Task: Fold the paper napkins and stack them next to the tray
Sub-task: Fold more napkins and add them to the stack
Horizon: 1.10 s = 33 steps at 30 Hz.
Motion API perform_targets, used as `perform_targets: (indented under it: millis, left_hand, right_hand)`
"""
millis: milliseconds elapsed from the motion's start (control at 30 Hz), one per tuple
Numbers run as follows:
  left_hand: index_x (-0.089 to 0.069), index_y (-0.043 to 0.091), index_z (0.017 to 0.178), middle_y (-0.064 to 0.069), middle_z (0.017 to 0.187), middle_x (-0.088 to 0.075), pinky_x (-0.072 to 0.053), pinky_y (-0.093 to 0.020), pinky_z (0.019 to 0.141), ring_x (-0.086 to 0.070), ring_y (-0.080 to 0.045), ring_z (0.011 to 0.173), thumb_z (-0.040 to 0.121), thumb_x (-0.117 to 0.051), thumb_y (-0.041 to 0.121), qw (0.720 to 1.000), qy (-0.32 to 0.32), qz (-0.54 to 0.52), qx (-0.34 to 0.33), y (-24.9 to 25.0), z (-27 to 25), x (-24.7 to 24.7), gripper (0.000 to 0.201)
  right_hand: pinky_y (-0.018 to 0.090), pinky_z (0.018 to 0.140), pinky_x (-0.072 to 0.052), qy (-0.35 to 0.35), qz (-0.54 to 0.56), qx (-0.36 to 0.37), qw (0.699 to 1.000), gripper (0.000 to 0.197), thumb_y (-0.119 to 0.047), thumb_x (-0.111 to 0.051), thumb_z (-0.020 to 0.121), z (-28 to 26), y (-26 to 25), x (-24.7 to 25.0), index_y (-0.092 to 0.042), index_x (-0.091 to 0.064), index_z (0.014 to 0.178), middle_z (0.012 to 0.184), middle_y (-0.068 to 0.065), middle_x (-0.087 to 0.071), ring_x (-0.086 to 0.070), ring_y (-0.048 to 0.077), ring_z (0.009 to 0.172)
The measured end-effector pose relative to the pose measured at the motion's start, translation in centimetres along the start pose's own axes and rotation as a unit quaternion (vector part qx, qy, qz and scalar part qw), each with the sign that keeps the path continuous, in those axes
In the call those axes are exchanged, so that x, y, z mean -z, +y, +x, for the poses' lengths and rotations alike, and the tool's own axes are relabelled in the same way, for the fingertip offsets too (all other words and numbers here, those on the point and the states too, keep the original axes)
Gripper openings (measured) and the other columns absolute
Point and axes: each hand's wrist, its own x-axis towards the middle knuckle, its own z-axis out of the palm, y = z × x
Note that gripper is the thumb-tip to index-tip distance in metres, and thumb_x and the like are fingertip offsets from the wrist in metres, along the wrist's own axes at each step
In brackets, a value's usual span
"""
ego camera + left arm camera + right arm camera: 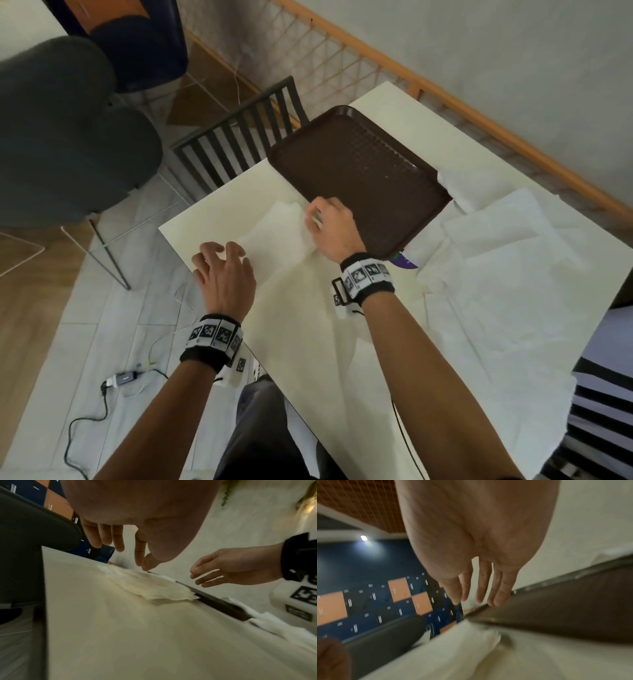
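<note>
A folded white napkin lies on the cream table, just left of the brown tray. My left hand hovers over the napkin's near left end with fingers spread and relaxed, holding nothing. My right hand is above the napkin's right edge beside the tray rim, fingers straight and empty. The left wrist view shows the napkin lying free under my left hand, with the right hand above the tray's rim. In the right wrist view, my right hand is above the napkin and tray.
Several unfolded white napkins are spread over the table's right side. A purple item shows at the tray's near corner. A slatted dark chair and a grey chair stand left of the table. A cable and charger lie on the floor.
</note>
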Motion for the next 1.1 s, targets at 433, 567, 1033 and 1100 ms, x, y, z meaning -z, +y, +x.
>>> perform_targets:
  millis: [433,567,1033,1100]
  left_hand:
    - [-0.066,0.023,0.12,0.008,0.105,-0.062,-0.048,-0.034,0.096,-0.055,-0.019,0.104,0.087,-0.077,0.061,0.946,-0.27,-0.16,-0.084,10.0,-17.1,-3.1,0.052]
    - [-0.069,0.014,0.089,0.0,0.089,-0.068,-0.055,-0.046,0.088,-0.066,-0.023,0.086,0.086,-0.087,0.039,0.941,-0.266,-0.199,-0.067,11.4,-18.3,-3.2,0.031]
    - [-0.08,0.03,0.092,0.015,0.128,-0.069,-0.046,-0.022,0.106,-0.062,-0.01,0.124,0.092,-0.08,0.039,0.898,-0.13,-0.33,-0.261,15.7,-16.2,10.4,0.009]
    - [-0.082,0.022,0.093,0.014,0.111,-0.079,-0.053,-0.026,0.102,-0.071,-0.005,0.112,0.094,-0.079,0.033,0.888,-0.175,-0.356,-0.233,16.4,-15.7,11.8,0.012]
  right_hand:
    - [0.036,0.092,-0.057,-0.137,-0.016,-0.124,0.983,0.045,-0.07,-0.078,0.087,-21.6,13.2,10.8,-0.038,-0.064,0.115,0.106,-0.011,-0.07,-0.07,0.013,0.096]
    - [0.039,0.1,-0.054,-0.11,-0.012,-0.113,0.987,0.049,-0.069,-0.074,0.091,-24.8,14.6,8.5,-0.038,-0.062,0.126,0.114,-0.008,-0.062,-0.064,0.019,0.113]
    - [0.02,0.065,-0.037,0.022,0.2,0.102,0.974,0.035,-0.035,-0.057,0.113,-26.4,6.1,13.4,-0.022,-0.057,0.081,0.07,-0.015,-0.047,-0.044,0.003,0.068]
    - [0.021,0.065,-0.036,0.014,0.225,0.101,0.969,0.037,-0.032,-0.058,0.114,-26.1,5.3,13.8,-0.025,-0.056,0.077,0.069,-0.014,-0.045,-0.042,0.003,0.068]
